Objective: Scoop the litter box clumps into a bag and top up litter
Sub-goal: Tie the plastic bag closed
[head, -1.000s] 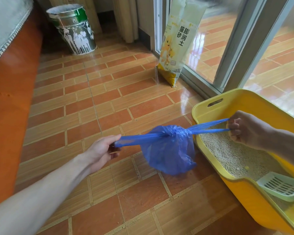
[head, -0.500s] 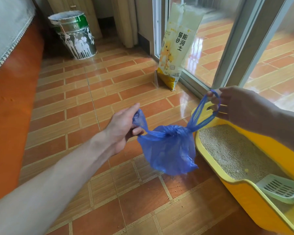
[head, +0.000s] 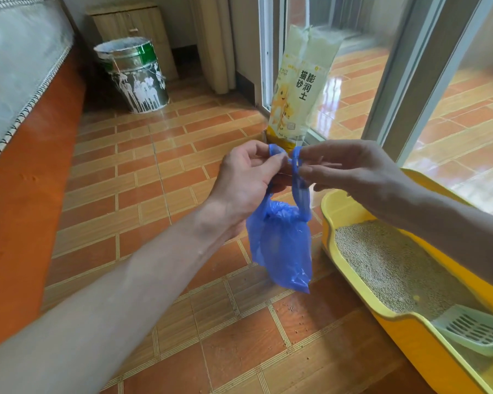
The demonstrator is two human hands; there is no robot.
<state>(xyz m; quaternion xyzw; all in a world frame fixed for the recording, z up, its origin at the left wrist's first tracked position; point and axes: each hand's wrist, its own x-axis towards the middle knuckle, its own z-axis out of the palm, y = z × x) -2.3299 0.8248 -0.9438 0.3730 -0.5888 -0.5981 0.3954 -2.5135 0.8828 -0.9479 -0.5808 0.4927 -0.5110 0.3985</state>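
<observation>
A small blue plastic bag [head: 282, 245] hangs in the air above the tiled floor, its neck knotted. My left hand [head: 245, 180] pinches one blue handle and my right hand [head: 350, 169] pinches the other; the two hands meet above the bag. To the right stands a yellow litter box [head: 353, 282] holding grey litter [head: 393, 265]. A pale green slotted scoop [head: 473, 328] lies in the box's near end. A yellow and white sack of cat litter [head: 299, 89] leans upright against the glass door frame behind my hands.
A paint-spattered metal bucket [head: 134, 75] stands at the back left beside a wooden cabinet [head: 131, 24]. An orange ledge with a grey mat [head: 17, 64] runs along the left. Sliding glass doors [head: 410, 66] line the right. A few litter grains dot the tiles.
My hands have come together from wide apart, bringing both bag handles up and together above the knot. The bag now hangs lower and narrower. The view has tilted up slightly.
</observation>
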